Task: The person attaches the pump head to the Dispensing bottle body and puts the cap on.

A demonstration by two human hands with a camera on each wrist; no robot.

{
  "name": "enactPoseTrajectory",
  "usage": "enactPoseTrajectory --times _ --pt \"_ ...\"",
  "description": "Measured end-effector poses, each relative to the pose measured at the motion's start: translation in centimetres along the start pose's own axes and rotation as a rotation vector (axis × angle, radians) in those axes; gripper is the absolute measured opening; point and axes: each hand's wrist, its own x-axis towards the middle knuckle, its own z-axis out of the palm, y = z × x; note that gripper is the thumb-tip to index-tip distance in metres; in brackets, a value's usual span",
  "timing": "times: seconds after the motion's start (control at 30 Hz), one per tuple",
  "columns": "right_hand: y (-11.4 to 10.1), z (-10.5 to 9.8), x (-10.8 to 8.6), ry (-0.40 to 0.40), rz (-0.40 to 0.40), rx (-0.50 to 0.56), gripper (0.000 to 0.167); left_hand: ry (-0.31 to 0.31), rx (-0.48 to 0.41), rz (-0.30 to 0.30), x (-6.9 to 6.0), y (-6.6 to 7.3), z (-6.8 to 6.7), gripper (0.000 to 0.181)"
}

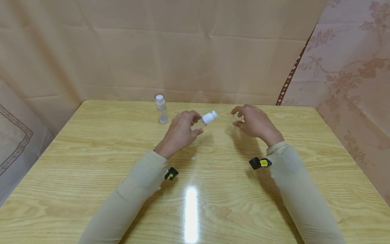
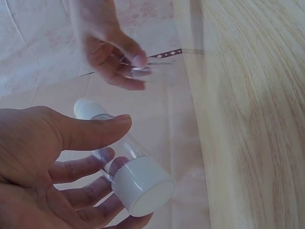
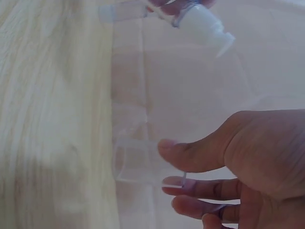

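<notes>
My left hand [image 1: 181, 130] grips a small clear bottle with a white pump head [image 1: 208, 118] above the table, tilted so the head points right. In the left wrist view, the bottle's white base [image 2: 143, 186] faces the camera while thumb and fingers wrap the clear body. Off to the right, my right hand [image 1: 256, 122] pinches a clear cylindrical cap [image 3: 143, 162] between thumb and fingers. The cap and the bottle are apart. A second pump bottle [image 1: 162, 111] stands upright on the table left of the left hand, its top inside a clear cover.
The wood-grain table [image 1: 100, 176] has its back edge close behind the standing bottle. A beige curtain [image 1: 189, 61] hangs behind it, and a floral cloth [image 1: 350, 81] at the right. Bright light reflects off the table's front middle.
</notes>
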Motion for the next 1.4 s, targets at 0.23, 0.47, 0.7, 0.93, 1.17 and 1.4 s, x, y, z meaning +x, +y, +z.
enactPoseTrajectory --times 0.23,0.47,0.7,0.93,1.17,1.4 --pt "-0.7 -0.8 -0.3 0.078 -0.015 0.059 0.036 -0.007 0.007 -0.003 0.1 -0.1 0.0 0.039" --pt "-1.2 -1.6 -0.7 0.155 -0.069 0.173 0.037 -0.007 0.001 -0.01 0.1 -0.1 0.1 0.038" --pt "-1.4 -2.0 -0.9 0.195 -0.12 0.328 0.036 0.004 0.005 -0.012 0.0 -0.1 0.1 0.038" --pt "-1.6 -2.0 -1.0 0.196 -0.126 0.375 0.034 0.005 0.003 -0.006 0.0 0.0 0.2 0.037" --pt "-1.9 -1.8 -0.8 0.169 -0.171 0.408 0.032 0.004 -0.005 0.001 0.1 -0.2 0.1 0.037" --pt "-2.4 -1.4 -0.6 0.148 -0.182 0.424 0.032 0.005 -0.01 -0.003 0.1 -0.3 0.1 0.038"
